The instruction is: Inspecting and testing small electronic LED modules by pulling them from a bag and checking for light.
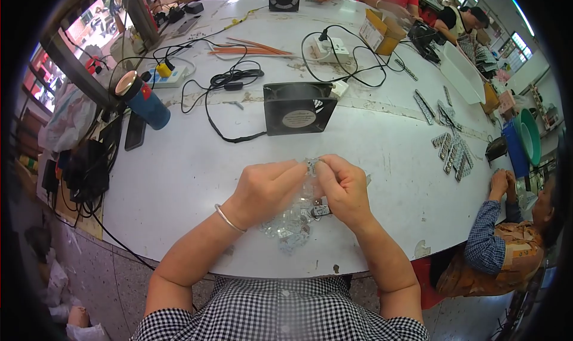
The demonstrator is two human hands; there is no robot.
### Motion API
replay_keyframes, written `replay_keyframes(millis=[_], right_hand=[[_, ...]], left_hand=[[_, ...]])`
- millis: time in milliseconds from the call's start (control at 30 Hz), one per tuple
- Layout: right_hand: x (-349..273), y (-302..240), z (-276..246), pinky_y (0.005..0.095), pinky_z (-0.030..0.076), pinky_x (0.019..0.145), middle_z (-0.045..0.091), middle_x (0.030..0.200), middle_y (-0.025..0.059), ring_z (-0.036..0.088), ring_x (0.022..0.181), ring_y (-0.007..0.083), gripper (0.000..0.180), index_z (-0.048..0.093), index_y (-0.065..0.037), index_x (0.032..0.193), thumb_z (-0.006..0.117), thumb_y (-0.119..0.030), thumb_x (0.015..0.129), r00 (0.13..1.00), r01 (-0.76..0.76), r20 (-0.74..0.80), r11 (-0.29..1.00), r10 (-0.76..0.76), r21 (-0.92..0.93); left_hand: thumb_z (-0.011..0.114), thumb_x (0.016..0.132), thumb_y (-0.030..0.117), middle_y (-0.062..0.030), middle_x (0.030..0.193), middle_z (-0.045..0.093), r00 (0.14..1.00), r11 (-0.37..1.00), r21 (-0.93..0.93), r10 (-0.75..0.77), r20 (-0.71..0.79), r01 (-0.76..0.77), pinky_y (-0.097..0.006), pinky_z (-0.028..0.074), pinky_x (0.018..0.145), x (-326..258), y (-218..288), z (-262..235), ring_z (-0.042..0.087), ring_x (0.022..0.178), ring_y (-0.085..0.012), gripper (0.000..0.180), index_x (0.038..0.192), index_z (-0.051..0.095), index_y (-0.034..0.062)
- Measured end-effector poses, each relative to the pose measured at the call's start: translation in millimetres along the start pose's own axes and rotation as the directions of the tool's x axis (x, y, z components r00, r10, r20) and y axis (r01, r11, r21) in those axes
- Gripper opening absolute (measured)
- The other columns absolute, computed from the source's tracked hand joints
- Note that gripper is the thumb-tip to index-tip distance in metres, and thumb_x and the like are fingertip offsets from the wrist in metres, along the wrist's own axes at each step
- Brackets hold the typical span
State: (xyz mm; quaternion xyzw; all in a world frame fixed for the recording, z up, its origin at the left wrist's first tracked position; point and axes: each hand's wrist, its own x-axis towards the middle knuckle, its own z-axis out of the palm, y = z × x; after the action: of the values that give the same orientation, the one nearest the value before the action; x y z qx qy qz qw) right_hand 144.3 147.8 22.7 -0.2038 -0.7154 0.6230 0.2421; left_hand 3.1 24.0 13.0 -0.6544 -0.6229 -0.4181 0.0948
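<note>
My left hand (268, 189) and my right hand (344, 189) meet over the near part of the white table (197, 180). Pinched between their fingertips is a small silvery metal piece (311, 164), partly covered by the fingers, so its exact kind cannot be made out. Below the hands lies a loose pile of small shiny clear and silvery pieces (292, 227). One small dark-and-white part (321, 211) sits beside my right wrist. A black square cooling fan (298, 109) stands upright just beyond my hands, its cable running left.
A blue tumbler (143, 101) and a phone (135, 132) stand at left near tangled black cables (236, 78). Metal strips (455, 153) lie at right. Farther back are power strips (331, 49), orange sticks (256, 47) and a cardboard box (381, 33). A co-worker (501, 245) sits at right.
</note>
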Motion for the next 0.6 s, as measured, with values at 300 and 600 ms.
replay_keyframes(millis=[300, 600], right_hand=[[3, 0, -24, 0.0227, 0.047, 0.054, 0.065, 0.075, 0.0021, 0.058, 0.061, 0.0068, 0.018, 0.071, 0.004, 0.096, 0.061, -0.011, 0.095, 0.966, 0.236, 0.169, 0.935, -0.196, -0.265], [-1, -2, -20, 0.0259, 0.047, 0.061, 0.064, 0.080, 0.0062, 0.057, 0.065, 0.0111, 0.014, 0.068, 0.004, 0.093, 0.060, -0.008, 0.093, 0.975, 0.214, 0.106, 0.948, -0.194, -0.235]], left_hand=[[0.069, 0.083, 0.008, -0.0143, 0.083, 0.067, 0.975, 0.961, -0.180, -0.194, 0.108, 0.211, -0.036, 0.053, 0.061, -5, -2, 8, 0.065, 0.068, -0.0314, 0.016, 0.097, 0.067, 0.0025], [0.077, 0.076, 0.010, -0.0167, 0.113, 0.064, 0.914, 0.898, -0.256, -0.281, 0.293, 0.359, -0.034, 0.053, 0.080, 9, 11, -10, 0.065, 0.094, -0.0282, 0.071, 0.139, 0.046, 0.0062]])
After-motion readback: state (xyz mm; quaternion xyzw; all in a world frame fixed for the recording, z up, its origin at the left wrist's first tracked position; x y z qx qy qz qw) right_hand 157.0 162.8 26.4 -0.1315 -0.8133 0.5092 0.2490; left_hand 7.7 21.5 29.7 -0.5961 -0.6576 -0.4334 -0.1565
